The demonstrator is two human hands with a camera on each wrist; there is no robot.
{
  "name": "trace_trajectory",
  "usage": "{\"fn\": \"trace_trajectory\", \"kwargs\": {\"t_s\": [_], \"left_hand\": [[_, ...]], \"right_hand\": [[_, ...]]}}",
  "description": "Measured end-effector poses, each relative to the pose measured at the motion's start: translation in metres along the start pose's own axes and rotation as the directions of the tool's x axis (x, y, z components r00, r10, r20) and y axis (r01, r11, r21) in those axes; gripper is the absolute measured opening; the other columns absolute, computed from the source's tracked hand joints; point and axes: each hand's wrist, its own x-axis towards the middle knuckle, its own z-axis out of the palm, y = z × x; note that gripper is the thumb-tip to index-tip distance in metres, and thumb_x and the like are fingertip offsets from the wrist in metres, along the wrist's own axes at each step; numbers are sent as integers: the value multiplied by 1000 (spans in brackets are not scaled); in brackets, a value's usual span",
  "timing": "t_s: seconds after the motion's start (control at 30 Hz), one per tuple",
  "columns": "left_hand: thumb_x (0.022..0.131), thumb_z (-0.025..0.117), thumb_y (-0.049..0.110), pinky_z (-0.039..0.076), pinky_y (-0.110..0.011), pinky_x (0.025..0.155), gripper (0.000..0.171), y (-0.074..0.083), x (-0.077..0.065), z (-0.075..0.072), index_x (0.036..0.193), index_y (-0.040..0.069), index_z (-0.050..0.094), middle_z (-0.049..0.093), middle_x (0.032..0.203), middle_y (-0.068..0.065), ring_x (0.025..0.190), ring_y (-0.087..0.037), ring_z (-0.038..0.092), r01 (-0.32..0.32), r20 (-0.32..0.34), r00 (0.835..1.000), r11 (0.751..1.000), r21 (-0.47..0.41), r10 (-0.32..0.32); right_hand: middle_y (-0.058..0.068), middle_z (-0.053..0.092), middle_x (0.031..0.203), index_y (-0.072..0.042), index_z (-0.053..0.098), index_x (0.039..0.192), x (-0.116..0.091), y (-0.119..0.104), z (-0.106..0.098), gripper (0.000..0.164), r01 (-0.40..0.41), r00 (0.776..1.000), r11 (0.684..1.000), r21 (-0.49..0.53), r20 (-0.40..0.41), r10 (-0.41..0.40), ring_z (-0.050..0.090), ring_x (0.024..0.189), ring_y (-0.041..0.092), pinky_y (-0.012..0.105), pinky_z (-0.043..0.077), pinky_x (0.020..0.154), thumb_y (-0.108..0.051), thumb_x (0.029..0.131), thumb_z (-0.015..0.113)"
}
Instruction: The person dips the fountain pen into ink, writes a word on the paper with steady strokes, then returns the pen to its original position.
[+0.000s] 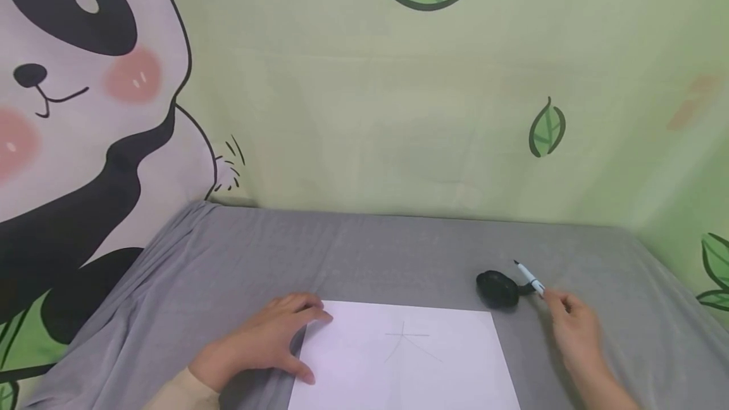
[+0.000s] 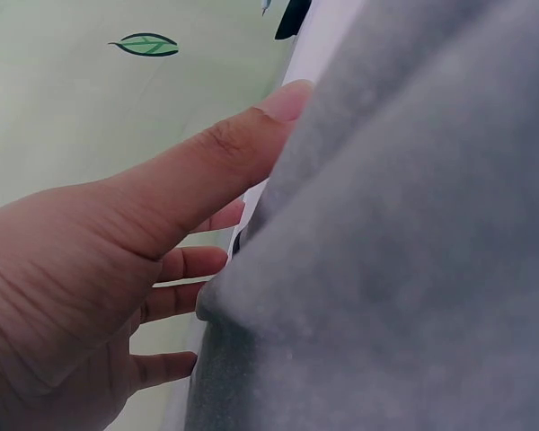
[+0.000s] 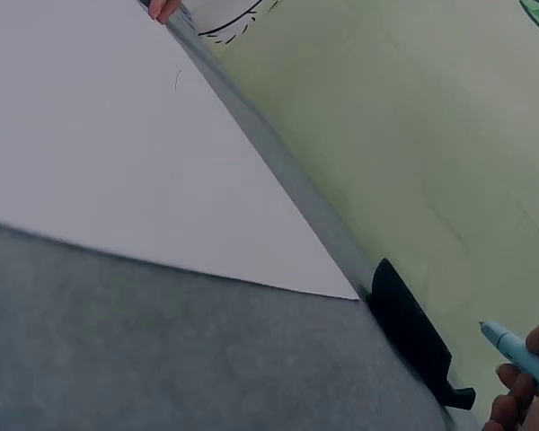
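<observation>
A white sheet of paper (image 1: 347,366) lies on the grey cloth, bearing thin lines: a horizontal stroke crossed by a vertical one, with two slanting strokes below. My left hand (image 1: 262,340) rests at the sheet's left edge, fingers spread and thumb apart, fingertips over its upper left corner. In the left wrist view the thumb (image 2: 220,153) stretches toward the paper's edge. To the right of the sheet, my right hand (image 1: 575,328) pinches a light blue pen (image 1: 529,277), its dark tip pointing up and left, away from the paper. The right wrist view shows the pen (image 3: 514,348) between curled fingers.
A black rounded object (image 1: 497,290) with a short stem sits by the paper's upper right corner, its stem beside the pen. Grey cloth (image 1: 364,252) covers the table up to a green backdrop (image 1: 342,112) printed with leaves and a panda.
</observation>
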Motion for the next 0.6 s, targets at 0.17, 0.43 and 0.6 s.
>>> {"fn": "trace_trajectory", "kwargs": {"t_s": [0.17, 0.43, 0.6], "left_hand": [[60, 75, 67, 42, -48, 97, 81, -1, 0, 0, 125, 21, 59, 54, 128, -3, 120, -24, 51, 4, 6, 1000, 1000, -16, -4], [60, 75, 67, 42, -48, 97, 81, -2, 0, 2, 125, 21, 59, 54, 128, -3, 120, -25, 51, -4, -4, 1000, 1000, -11, 4], [60, 76, 67, 41, -48, 99, 82, -3, 1, 4, 126, 21, 59, 54, 129, -2, 121, -24, 50, 19, 11, 1000, 999, -28, -19]], "right_hand": [[2, 45, 72, 8, 57, 111, 2, 4, 0, 38, 22, 999, 999, -49, 46, -20, 37, 62, 10, 27, 32, 55, -25, 100, 43], [12, 56, 79, 8, 59, 106, 4, 9, 2, 35, 75, 996, 985, -157, 64, -66, 42, 61, 13, 26, 34, 55, -24, 97, 49], [12, 59, 77, 8, 61, 99, 4, 9, 3, 30, 110, 993, 974, -197, 61, -100, 44, 63, 14, 26, 34, 56, -21, 93, 56]]}}
